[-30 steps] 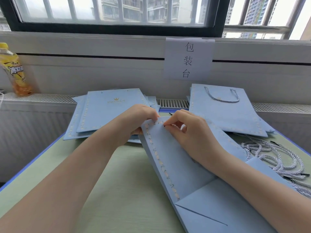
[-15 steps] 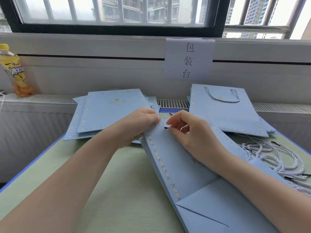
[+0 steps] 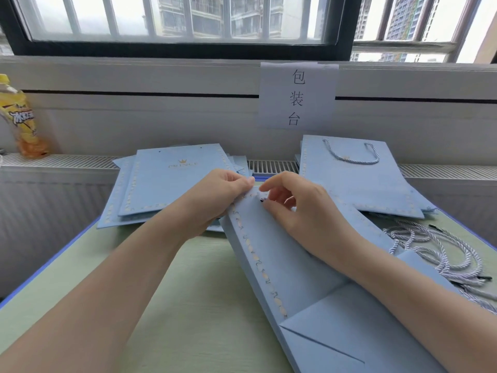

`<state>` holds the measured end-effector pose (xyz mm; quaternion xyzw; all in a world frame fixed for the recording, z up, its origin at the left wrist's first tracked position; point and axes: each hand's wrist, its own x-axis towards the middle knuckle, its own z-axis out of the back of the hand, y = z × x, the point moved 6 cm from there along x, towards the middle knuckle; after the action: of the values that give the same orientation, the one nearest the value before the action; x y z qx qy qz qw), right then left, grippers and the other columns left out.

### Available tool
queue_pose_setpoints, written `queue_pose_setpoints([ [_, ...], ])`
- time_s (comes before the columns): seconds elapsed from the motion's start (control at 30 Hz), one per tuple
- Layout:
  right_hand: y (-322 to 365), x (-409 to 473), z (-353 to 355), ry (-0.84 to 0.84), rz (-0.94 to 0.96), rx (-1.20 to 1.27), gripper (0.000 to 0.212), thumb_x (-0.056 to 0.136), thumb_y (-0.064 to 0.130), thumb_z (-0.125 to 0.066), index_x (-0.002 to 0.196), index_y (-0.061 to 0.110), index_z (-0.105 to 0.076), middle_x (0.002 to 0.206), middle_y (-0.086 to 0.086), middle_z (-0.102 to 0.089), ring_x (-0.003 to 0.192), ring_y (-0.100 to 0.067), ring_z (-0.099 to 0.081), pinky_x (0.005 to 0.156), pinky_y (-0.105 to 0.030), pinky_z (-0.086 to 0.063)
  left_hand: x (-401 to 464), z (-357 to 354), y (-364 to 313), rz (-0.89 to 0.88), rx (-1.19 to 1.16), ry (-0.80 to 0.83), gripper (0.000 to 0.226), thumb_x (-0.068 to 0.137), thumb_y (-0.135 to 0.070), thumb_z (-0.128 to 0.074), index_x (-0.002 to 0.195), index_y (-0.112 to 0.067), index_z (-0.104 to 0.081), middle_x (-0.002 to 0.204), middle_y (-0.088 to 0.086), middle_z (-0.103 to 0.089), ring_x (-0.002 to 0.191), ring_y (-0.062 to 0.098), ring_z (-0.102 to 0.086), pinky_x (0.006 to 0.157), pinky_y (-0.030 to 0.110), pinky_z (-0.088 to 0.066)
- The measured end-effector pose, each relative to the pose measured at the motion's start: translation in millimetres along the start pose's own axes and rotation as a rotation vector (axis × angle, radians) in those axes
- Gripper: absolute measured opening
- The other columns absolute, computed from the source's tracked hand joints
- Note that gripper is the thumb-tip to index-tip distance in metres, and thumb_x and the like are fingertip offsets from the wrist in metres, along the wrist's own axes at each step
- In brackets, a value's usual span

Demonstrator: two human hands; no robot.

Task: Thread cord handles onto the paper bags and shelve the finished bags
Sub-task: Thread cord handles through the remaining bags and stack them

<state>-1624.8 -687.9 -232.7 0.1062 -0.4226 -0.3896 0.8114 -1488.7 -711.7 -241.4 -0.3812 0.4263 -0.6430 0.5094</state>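
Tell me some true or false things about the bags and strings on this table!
1. Both hands are at the top edge of the slanted bag. True.
2. The bag with a handle lies on the right pile. True.
3. The top bag on the left pile has a handle too. False: only bare holes show.
4. The loose strings lie left of the hands. False: they lie to the right.
5. The yellow bottle lies flat on the table. False: it stands by the window.
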Motion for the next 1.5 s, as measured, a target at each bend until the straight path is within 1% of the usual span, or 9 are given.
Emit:
queue_pose_setpoints([
  [0.17,-9.2,-5.8,1.6,0.226,-0.1,0.035,0.021,0.09,0.015,-0.059,0.109,0.025,-0.056,0.083,0.008,-0.06,0.076,-0.006,-0.052,0.069,-0.015,-0.041,-0.8,0.4,-2.6,-0.081,0.087,-0.035,0.037,0.097,-0.027,-0.051,0.088,0.003,-0.07,0.092,0.026,-0.069,0.078,0.031,-0.065,0.082,0.045,-0.052],
  [0.43,-11.6,-3.5,10.9,0.074,-0.077,-0.048,0.007,0.092,0.018,-0.057,0.096,0.019,-0.063,0.074,0.008,-0.061,0.071,-0.011,-0.052,0.067,-0.023,-0.042,0.7,6.3,-7.9,-0.168,0.22,-0.19,0.043,0.097,-0.027,-0.049,0.075,0.01,-0.056,0.067,0.019,-0.053,0.06,0.02,-0.047,0.063,0.032,-0.039],
  [0.6,-11.5,-2.4,16.7,0.014,-0.11,0.04,0.009,0.091,0.013,-0.058,0.09,0.019,-0.065,0.069,-0.001,-0.06,0.06,-0.007,-0.048,0.061,-0.019,-0.041,-1.7,6.1,-14.3,-0.24,0.464,-0.271,0.042,0.096,-0.031,-0.05,0.061,-0.011,-0.039,0.056,-0.001,-0.035,0.048,0.009,-0.03,0.046,0.019,-0.024],
  [0.83,-19.5,5.8,56.8,-0.252,-0.221,0.514,0.023,0.095,0.002,-0.049,0.084,0.016,-0.064,0.056,0.009,-0.049,0.054,-0.01,-0.043,0.055,-0.018,-0.038,0.4,12.5,-6.5,-0.072,0.709,-0.233,0.049,0.094,-0.041,-0.051,0.058,-0.011,-0.036,0.058,0.002,-0.037,0.054,0.015,-0.034,0.05,0.028,-0.025],
  [1.03,-18.1,6.0,74.7,-0.388,-0.136,0.583,0.025,0.097,0.0,-0.044,0.088,0.013,-0.064,0.06,0.008,-0.054,0.056,-0.012,-0.044,0.056,-0.019,-0.04,-4.0,8.6,2.5,0.134,1.105,-0.119,0.051,0.098,-0.05,-0.035,0.063,-0.013,-0.035,0.063,0.002,-0.041,0.058,0.018,-0.038,0.056,0.028,-0.029],
  [1.13,-10.2,4.1,69.1,-0.346,-0.087,0.508,0.028,0.097,-0.001,-0.041,0.09,0.012,-0.064,0.063,0.007,-0.06,0.055,-0.011,-0.047,0.055,-0.017,-0.04,-10.6,8.5,-10.9,0.031,1.264,-0.24,0.052,0.096,-0.059,-0.024,0.074,-0.016,-0.042,0.071,-0.001,-0.046,0.068,0.021,-0.046,0.066,0.031,-0.034],
  [1.2,-5.3,3.0,61.9,-0.299,-0.066,0.49,0.027,0.098,-0.001,-0.041,0.091,0.012,-0.064,0.065,0.006,-0.061,0.056,-0.01,-0.048,0.055,-0.016,-0.041,-11.2,7.2,-21.5,-0.145,1.03,-0.276,0.063,0.089,-0.069,-0.02,0.078,-0.015,-0.051,0.076,0.0,-0.056,0.073,0.022,-0.054,0.07,0.033,-0.042],
  [1.3,-0.8,2.1,51.9,-0.236,-0.029,0.472,0.024,0.098,0.001,-0.043,0.094,0.013,-0.063,0.068,0.006,-0.062,0.059,-0.009,-0.05,0.058,-0.017,-0.042,-12.9,-13.5,-30.3,-0.3,0.321,0.021,0.055,0.082,-0.06,-0.041,0.091,-0.013,-0.068,0.087,-0.001,-0.071,0.083,0.01,-0.066,0.078,0.023,-0.049],
  [1.5,-7.6,1.9,45.5,-0.153,-0.045,0.281,0.022,0.096,0.003,-0.047,0.102,0.017,-0.063,0.074,0.002,-0.068,0.063,-0.003,-0.056,0.063,-0.012,-0.041,-19.7,-31.3,-35.4,-0.449,0.135,0.086,0.01,0.087,-0.016,-0.061,0.086,-0.009,-0.069,0.072,-0.005,-0.066,0.068,0.004,-0.06,0.073,0.025,-0.051],
])
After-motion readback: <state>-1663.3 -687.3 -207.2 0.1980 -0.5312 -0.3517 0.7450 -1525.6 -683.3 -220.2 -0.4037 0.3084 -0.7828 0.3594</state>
